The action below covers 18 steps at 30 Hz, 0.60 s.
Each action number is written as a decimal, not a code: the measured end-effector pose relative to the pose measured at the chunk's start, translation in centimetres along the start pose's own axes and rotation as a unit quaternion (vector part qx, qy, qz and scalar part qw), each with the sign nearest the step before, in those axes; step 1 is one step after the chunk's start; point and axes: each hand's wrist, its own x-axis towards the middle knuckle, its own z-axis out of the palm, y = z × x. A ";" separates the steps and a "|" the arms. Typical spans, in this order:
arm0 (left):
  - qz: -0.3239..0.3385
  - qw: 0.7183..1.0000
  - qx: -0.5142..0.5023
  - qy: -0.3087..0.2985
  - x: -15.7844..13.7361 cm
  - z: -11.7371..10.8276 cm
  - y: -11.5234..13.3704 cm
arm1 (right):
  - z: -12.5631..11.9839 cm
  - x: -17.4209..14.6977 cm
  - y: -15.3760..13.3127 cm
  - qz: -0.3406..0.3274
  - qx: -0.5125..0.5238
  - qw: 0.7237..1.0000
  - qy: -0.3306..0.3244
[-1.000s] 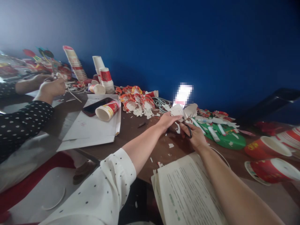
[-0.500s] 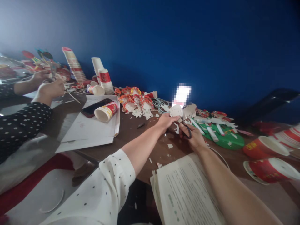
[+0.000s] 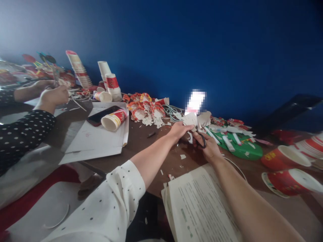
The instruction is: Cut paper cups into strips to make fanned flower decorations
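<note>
Between thumb and fingers, my left hand [image 3: 180,130] pinches a white paper piece [image 3: 189,120] above the brown table. My right hand [image 3: 207,147] is closed round the dark handles of scissors [image 3: 203,140], whose blades lie against the paper and are mostly hidden. A narrow curled strip hangs under the paper, near the scissors. Just behind both hands, a bright screen [image 3: 196,102] stands, its picture blurred out. Small paper scraps [image 3: 183,156] lie on the table below my hands.
Printed sheets [image 3: 199,205] lie at the near edge. Red paper cups [image 3: 285,157] stand right, by a green disc [image 3: 248,151] with scraps. Left are cut red-and-white pieces [image 3: 146,109], a phone [image 3: 101,116], a tipped cup [image 3: 114,120] and cup stacks [image 3: 113,85]. A co-worker's hands [image 3: 54,94] work far left.
My hands, the paper and the scissors keep nearly the same place. The whole view has shifted very slightly; nothing is visibly taken up or let go.
</note>
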 end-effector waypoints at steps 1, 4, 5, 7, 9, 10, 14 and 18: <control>0.003 1.000 0.004 -0.002 0.0 0.0 0.0 | 0.0 0.0 0.0 -0.006 -0.008 1.000 -0.001; 0.009 1.000 0.012 -0.003 0.2 -0.1 -0.1 | 0.0 0.0 0.1 -0.016 -0.022 1.000 -0.001; 0.010 1.000 0.013 -0.002 0.2 -0.1 -0.2 | 0.0 0.1 0.2 -0.017 -0.022 1.000 0.001; 0.011 1.000 0.017 0.000 0.3 -0.1 -0.2 | 0.0 0.1 0.2 -0.016 -0.021 1.000 0.007; 0.011 1.000 0.018 0.001 0.2 -0.1 -0.2 | 0.1 0.1 0.2 -0.014 -0.021 1.000 0.012; 0.010 1.000 0.018 0.000 0.2 -0.1 -0.1 | 0.1 0.1 0.2 -0.015 -0.024 1.000 0.013; 0.003 1.000 0.025 0.002 0.0 0.0 0.1 | 0.0 0.2 0.2 -0.024 -0.036 0.999 0.011; 0.003 1.000 0.028 0.004 0.0 -0.1 0.2 | -0.1 0.3 0.3 -0.017 -0.029 0.999 0.010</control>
